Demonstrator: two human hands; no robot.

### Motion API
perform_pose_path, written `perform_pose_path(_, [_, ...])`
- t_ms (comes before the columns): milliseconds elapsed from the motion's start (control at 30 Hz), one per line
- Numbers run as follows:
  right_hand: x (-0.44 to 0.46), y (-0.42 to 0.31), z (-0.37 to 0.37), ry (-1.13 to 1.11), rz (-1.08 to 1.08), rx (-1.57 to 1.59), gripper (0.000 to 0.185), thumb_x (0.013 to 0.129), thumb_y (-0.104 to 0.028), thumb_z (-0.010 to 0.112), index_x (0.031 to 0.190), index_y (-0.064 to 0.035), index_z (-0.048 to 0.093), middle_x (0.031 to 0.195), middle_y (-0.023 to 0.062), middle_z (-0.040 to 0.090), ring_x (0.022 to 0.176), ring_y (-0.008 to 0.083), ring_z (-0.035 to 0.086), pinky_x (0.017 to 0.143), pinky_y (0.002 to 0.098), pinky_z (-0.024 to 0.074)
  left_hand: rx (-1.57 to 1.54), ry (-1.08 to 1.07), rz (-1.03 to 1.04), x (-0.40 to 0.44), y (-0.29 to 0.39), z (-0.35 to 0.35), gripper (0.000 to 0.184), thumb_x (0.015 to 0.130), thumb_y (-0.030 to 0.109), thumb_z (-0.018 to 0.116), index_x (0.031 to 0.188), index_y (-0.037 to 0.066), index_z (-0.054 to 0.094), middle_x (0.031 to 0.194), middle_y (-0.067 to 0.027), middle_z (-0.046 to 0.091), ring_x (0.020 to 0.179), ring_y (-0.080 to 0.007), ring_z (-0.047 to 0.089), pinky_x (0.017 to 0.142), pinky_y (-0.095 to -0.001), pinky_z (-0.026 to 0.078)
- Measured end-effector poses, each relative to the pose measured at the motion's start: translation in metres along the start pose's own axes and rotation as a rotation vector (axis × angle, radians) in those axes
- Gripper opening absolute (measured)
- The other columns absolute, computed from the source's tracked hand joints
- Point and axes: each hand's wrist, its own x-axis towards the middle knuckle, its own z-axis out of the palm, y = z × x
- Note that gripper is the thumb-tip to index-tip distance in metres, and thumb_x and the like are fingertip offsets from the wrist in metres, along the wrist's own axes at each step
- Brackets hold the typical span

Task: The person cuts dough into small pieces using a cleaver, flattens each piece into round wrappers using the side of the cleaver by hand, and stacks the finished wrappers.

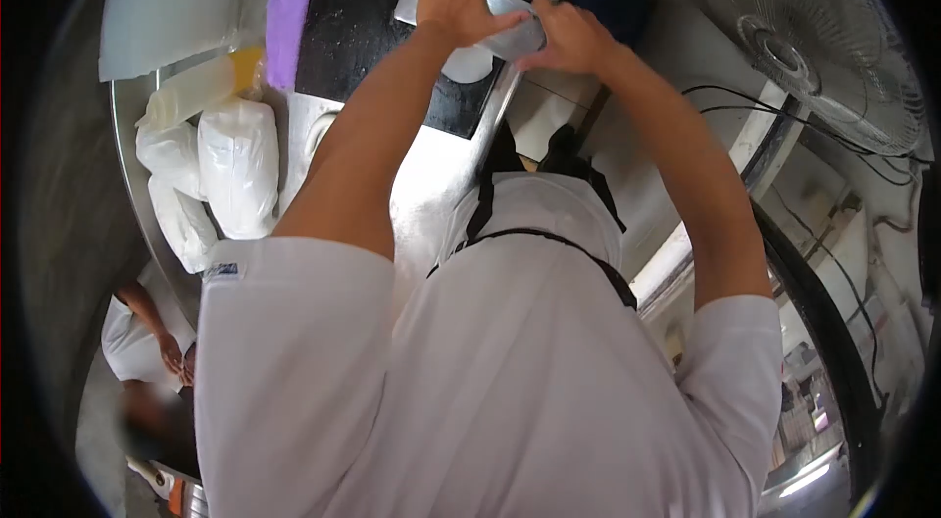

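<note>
I count one flat metal blade (510, 40) in my right hand (573, 36); near that grip, one white round piece (468, 65) on one black board (358, 13); leftward, one purple cloth (290, 13) and three white bags (238, 165); rightward, one fan (777, 46).

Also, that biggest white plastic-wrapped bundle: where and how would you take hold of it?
I'd grip the big bundle around its middle, left hand coming from the black board side. Smaller bundles crowd its other long side and a pale container lies by its far end. The wrap looks loose, so probably grip the bulk, not the film.
</note>
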Motion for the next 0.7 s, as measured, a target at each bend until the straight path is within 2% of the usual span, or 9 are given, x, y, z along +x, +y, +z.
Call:
perform_pose_path(67, [0.001, -0.003, -0.003, -0.029, -0.051, -0.049, 0.085, 0.068, -0.059, 0.089, 0.115, 0.0020, 0.053, 0.097, 0.0290, 0.070, 0.097, 0.0502, 0.068, 0.084, 0.0533, 0.0555, 0.008, 0.024, 0.011, -0.005, -0.009, 0.020, 0.108, 0.074, 0.073, 0.070, 0.162, 0.022, 0.033, 0.169, -0.0190, 0.022, 0.156, -0.0450, 0.015, 0.115, -0.0792, 0.012])
perform_pose_path(133, [-0.025, -0.010, 0.021, -0.068, 0.024, 0.069, 0.084, 0.067, -0.058, 0.089, 0.114, 0.0021, 0.054, 0.095, 0.0291, 0.070, 0.097, 0.0489, 0.068, 0.084, 0.0531, 0.0555, -0.072, 0.288, 0.212, -0.020, -0.024, 0.072, 0.108, 0.067, 0.083, 0.067, 0.161, 0.040, 0.034, 0.172, -0.0102, 0.019, 0.154, -0.0539, 0.013, 0.103, -0.0894, 0.010])
perform_pose_path(167, [-0.030, -0.009, 0.024, -0.133, 0.103, 0.144, 0.085, 0.067, -0.058, 0.089, 0.115, 0.0018, 0.053, 0.091, 0.0283, 0.070, 0.095, 0.0487, 0.069, 0.083, 0.0531, 0.0553, -0.069, 0.236, 0.202, -0.023, -0.016, 0.068, 0.107, 0.070, 0.085, 0.064, 0.162, 0.041, 0.031, 0.173, -0.0102, 0.016, 0.154, -0.0532, 0.012, 0.104, -0.0889, 0.010])
perform_pose_path(300, [-0.015, 0.006, 0.005, -0.058, 0.025, 0.017, 0.085, 0.068, -0.059, 0.088, 0.116, -0.0001, 0.051, 0.086, 0.0253, 0.070, 0.090, 0.0487, 0.069, 0.079, 0.0533, 0.0553, -0.038, 0.213, 0.157, 0.001, -0.015, 0.065, 0.109, 0.070, 0.087, 0.063, 0.162, 0.038, 0.032, 0.172, -0.0106, 0.018, 0.153, -0.0559, 0.013, 0.102, -0.0896, 0.010])
perform_pose_path(400, [0.011, 0.011, -0.018, -0.041, -0.099, -0.133, 0.084, 0.069, -0.060, 0.088, 0.115, -0.0003, 0.051, 0.085, 0.0267, 0.069, 0.090, 0.0482, 0.070, 0.079, 0.0538, 0.0553, -0.083, 0.365, 0.087, 0.005, -0.014, 0.043, 0.107, 0.071, 0.086, 0.063, 0.161, 0.036, 0.034, 0.172, -0.0120, 0.018, 0.153, -0.0574, 0.011, 0.103, -0.0902, 0.006])
perform_pose_path(467, [0.016, 0.011, -0.016, -0.076, -0.140, -0.063, 0.084, 0.069, -0.061, 0.087, 0.114, -0.0002, 0.051, 0.087, 0.0275, 0.069, 0.091, 0.0484, 0.069, 0.078, 0.0540, 0.0551, -0.022, 0.117, -0.081, 0.002, -0.003, 0.003, 0.110, 0.073, 0.076, 0.070, 0.162, 0.022, 0.034, 0.169, -0.0197, 0.022, 0.155, -0.0497, 0.014, 0.114, -0.0802, 0.011])
perform_pose_path(500, [0.019, 0.013, -0.018, -0.116, -0.173, 0.002, 0.084, 0.069, -0.063, 0.086, 0.113, -0.0001, 0.051, 0.088, 0.0283, 0.069, 0.091, 0.0486, 0.069, 0.078, 0.0543, 0.0549, -0.109, 0.376, 0.074, 0.005, -0.029, 0.064, 0.108, 0.071, 0.086, 0.063, 0.162, 0.035, 0.034, 0.172, -0.0128, 0.017, 0.152, -0.0594, 0.009, 0.101, -0.0909, 0.007])
perform_pose_path(600, [-0.023, 0.006, 0.016, -0.168, 0.016, 0.096, 0.080, 0.068, -0.054, 0.089, 0.113, 0.0004, 0.053, 0.098, 0.0290, 0.070, 0.098, 0.0499, 0.068, 0.082, 0.0529, 0.0563, -0.067, 0.231, 0.140, -0.023, -0.014, 0.071, 0.111, 0.070, 0.087, 0.063, 0.162, 0.033, 0.034, 0.172, -0.0149, 0.017, 0.152, -0.0595, 0.010, 0.100, -0.0908, 0.007])
perform_pose_path(700, [-0.018, 0.013, -0.002, -0.196, 0.064, 0.014, 0.083, 0.067, -0.055, 0.090, 0.115, 0.0011, 0.053, 0.100, 0.0297, 0.070, 0.097, 0.0501, 0.068, 0.081, 0.0529, 0.0563, -0.091, 0.216, 0.115, -0.007, -0.003, 0.064, 0.112, 0.068, 0.085, 0.066, 0.162, 0.033, 0.033, 0.172, -0.0146, 0.018, 0.152, -0.0600, 0.010, 0.100, -0.0910, 0.008])
